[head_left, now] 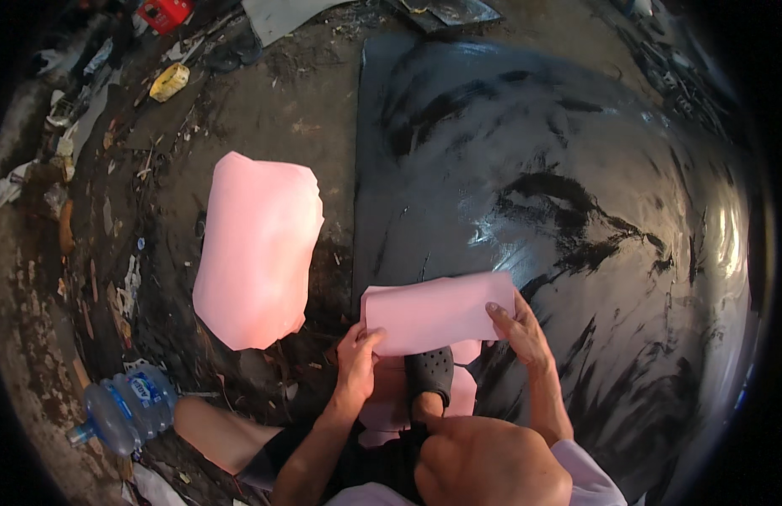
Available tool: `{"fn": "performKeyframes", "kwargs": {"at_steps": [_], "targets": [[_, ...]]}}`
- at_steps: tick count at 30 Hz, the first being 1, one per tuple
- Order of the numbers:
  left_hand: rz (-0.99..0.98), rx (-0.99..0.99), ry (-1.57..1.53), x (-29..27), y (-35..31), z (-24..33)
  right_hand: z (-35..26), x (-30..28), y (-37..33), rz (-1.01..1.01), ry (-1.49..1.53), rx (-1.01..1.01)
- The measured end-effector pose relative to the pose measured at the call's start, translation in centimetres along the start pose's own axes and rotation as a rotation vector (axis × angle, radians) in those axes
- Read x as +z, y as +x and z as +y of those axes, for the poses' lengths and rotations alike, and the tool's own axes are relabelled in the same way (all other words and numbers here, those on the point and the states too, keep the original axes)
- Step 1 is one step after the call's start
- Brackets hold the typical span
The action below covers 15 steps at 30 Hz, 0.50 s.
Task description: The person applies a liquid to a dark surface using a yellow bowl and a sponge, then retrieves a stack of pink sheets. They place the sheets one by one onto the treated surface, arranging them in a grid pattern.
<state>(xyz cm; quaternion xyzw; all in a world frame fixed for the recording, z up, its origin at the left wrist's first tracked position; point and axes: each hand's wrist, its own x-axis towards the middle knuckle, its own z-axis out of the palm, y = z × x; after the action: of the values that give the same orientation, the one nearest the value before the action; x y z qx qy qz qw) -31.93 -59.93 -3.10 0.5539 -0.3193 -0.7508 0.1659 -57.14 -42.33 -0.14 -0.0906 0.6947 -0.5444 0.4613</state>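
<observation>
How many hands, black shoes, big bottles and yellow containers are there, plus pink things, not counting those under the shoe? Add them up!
Hands: 2 (left hand, right hand)
Black shoe: 1
Big bottle: 1
Yellow container: 1
Pink things: 2 (held pink sheet; pink piece lying at left)
Total: 7
The pink layers under the shoe are too covered to count.

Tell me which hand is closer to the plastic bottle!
Left. The left hand is to the right of the plastic bottle, apart from it; the right hand is farther right, at the other end of the pink sheet.
</observation>
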Motion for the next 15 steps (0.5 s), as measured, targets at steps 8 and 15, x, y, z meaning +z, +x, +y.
{"fn": "performKeyframes", "kwargs": {"at_steps": [8,15], "targets": [[-0.043,0.634,0.311,7.2,6.6,11.1,-7.6,-0.8,6.9,0.172,0.017,-0.471],[0.098,0.426,0.546,1.8,13.5,5.3,1.1,-0.2,11.2,0.252,-0.516,-0.366]]}}
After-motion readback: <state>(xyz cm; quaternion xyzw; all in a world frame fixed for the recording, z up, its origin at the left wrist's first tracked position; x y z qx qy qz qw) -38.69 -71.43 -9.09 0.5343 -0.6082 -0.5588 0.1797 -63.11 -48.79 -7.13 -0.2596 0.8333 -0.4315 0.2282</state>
